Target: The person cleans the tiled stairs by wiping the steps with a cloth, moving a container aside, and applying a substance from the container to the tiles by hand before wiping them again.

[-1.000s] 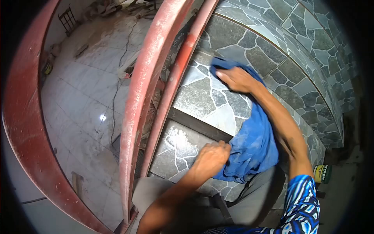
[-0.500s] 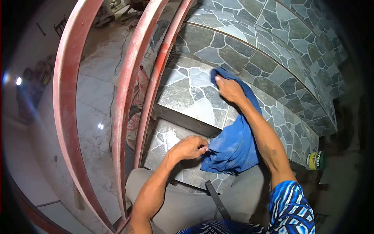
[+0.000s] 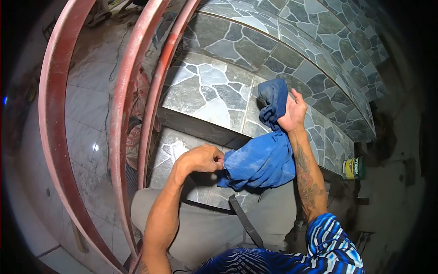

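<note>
A crumpled blue cloth (image 3: pixel 261 160) hangs over the tiled step in front of my knees. My left hand (image 3: pixel 200 158) pinches its left edge between thumb and fingertips. Further up and to the right, my right hand (image 3: pixel 294 113) is turned palm up, with a folded end of the cloth lying over its fingers. Those fingers are partly hidden by the cloth; one digit sticks up free. Between the two hands the cloth bunches and twists. Beneath it is the step tread (image 3: pixel 200 89), faced with grey stone-pattern tile.
Curved red metal bars (image 3: pixel 121 109) rise on my left, close to my left arm. More tiled steps (image 3: pixel 246 45) curve upward ahead. A can with a yellow and green label (image 3: pixel 353 168) stands at the right end of a step. A dark strap (image 3: pixel 246 221) crosses my lap.
My right hand has turned from palm down to palm up and moved slightly right, flipping the cloth's upper end over. My left hand keeps its pinch. The whole view has shifted a little.
</note>
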A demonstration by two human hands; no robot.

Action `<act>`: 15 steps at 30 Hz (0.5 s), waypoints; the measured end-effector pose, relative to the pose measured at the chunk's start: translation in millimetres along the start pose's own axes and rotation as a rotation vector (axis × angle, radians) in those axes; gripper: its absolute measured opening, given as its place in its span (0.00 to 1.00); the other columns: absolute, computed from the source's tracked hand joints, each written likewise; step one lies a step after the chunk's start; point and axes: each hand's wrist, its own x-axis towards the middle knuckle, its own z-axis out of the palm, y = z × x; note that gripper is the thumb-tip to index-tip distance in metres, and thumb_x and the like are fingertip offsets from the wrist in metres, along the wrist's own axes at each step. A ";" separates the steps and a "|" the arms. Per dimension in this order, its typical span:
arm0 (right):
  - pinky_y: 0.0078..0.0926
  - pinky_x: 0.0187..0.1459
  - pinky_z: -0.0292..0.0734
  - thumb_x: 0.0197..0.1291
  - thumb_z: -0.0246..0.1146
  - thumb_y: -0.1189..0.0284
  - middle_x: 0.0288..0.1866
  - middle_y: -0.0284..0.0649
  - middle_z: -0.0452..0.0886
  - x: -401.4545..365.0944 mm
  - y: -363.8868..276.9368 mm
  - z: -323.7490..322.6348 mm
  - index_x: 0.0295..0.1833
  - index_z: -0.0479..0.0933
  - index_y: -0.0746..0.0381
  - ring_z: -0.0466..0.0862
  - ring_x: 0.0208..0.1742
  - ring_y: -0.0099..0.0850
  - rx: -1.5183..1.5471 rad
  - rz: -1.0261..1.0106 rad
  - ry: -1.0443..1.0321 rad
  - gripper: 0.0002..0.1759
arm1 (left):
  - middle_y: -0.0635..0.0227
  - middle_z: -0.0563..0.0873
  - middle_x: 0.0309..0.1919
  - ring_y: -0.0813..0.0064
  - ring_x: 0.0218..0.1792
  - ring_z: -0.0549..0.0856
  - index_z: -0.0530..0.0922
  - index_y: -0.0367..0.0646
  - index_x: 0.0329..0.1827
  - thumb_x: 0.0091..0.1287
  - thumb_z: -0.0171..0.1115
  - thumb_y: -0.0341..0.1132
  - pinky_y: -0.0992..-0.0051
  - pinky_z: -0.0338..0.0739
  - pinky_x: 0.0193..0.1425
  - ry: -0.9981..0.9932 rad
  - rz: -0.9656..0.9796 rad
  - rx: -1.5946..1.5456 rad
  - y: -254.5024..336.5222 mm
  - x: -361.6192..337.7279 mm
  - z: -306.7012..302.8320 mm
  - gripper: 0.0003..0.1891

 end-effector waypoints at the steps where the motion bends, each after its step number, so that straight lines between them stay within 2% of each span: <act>1: 0.46 0.68 0.72 0.74 0.49 0.55 0.66 0.55 0.77 -6.2 -1.9 11.7 0.71 0.65 0.73 0.79 0.66 0.48 0.075 0.020 -0.012 0.34 | 0.56 0.87 0.27 0.61 0.31 0.85 0.84 0.38 0.36 0.60 0.64 0.36 0.64 0.77 0.40 -0.002 -0.001 0.008 0.8 0.8 -1.6 0.09; 2: 0.48 0.69 0.72 0.75 0.49 0.50 0.67 0.57 0.76 -9.8 -2.1 18.4 0.71 0.64 0.74 0.78 0.66 0.49 0.082 0.024 0.011 0.37 | 0.57 0.87 0.27 0.62 0.31 0.85 0.84 0.38 0.36 0.60 0.64 0.36 0.64 0.77 0.40 -0.003 -0.005 0.017 1.5 0.8 -3.0 0.10; 5: 0.48 0.73 0.66 0.75 0.50 0.49 0.69 0.57 0.74 -9.9 -5.8 26.0 0.72 0.64 0.74 0.75 0.70 0.49 0.088 0.056 -0.106 0.38 | 0.58 0.87 0.27 0.67 0.31 0.85 0.84 0.38 0.37 0.60 0.65 0.36 0.65 0.77 0.40 -0.014 0.001 0.015 2.2 -1.0 -5.9 0.10; 9: 0.46 0.67 0.76 0.78 0.47 0.56 0.65 0.57 0.78 0.0 -15.1 48.6 0.71 0.65 0.74 0.81 0.63 0.50 0.066 0.106 -0.242 0.32 | 0.61 0.87 0.29 0.70 0.34 0.85 0.85 0.38 0.38 0.60 0.65 0.36 0.69 0.78 0.44 -0.030 0.027 -0.035 7.0 -14.8 -14.0 0.10; 10: 0.43 0.62 0.81 0.78 0.48 0.62 0.61 0.56 0.80 -3.4 -18.2 75.7 0.66 0.70 0.74 0.85 0.57 0.46 0.032 0.119 -0.203 0.26 | 0.62 0.88 0.30 0.71 0.35 0.86 0.85 0.38 0.39 0.60 0.65 0.36 0.70 0.78 0.45 -0.049 0.017 -0.049 9.3 -18.8 -17.8 0.10; 13: 0.39 0.60 0.82 0.78 0.49 0.62 0.60 0.54 0.81 -1.2 -35.0 129.0 0.66 0.71 0.73 0.85 0.56 0.42 -0.165 0.166 -0.227 0.25 | 0.64 0.88 0.33 0.73 0.39 0.86 0.86 0.38 0.40 0.61 0.65 0.34 0.74 0.78 0.48 -0.015 0.110 -0.080 6.9 -31.0 -24.7 0.10; 14: 0.35 0.57 0.83 0.77 0.50 0.63 0.56 0.51 0.83 -4.5 -42.8 149.6 0.64 0.73 0.72 0.87 0.53 0.37 -0.248 0.214 -0.306 0.24 | 0.66 0.89 0.40 0.76 0.43 0.85 0.86 0.38 0.43 0.63 0.65 0.34 0.73 0.78 0.52 -0.056 0.070 -0.138 15.4 -38.8 -32.8 0.10; 15: 0.30 0.54 0.84 0.77 0.51 0.63 0.52 0.48 0.85 -6.2 -50.9 161.3 0.61 0.76 0.72 0.87 0.48 0.32 -0.378 0.217 -0.336 0.23 | 0.66 0.88 0.42 0.76 0.45 0.85 0.85 0.38 0.44 0.64 0.65 0.34 0.72 0.78 0.53 0.034 0.093 -0.218 19.4 -43.6 -34.8 0.11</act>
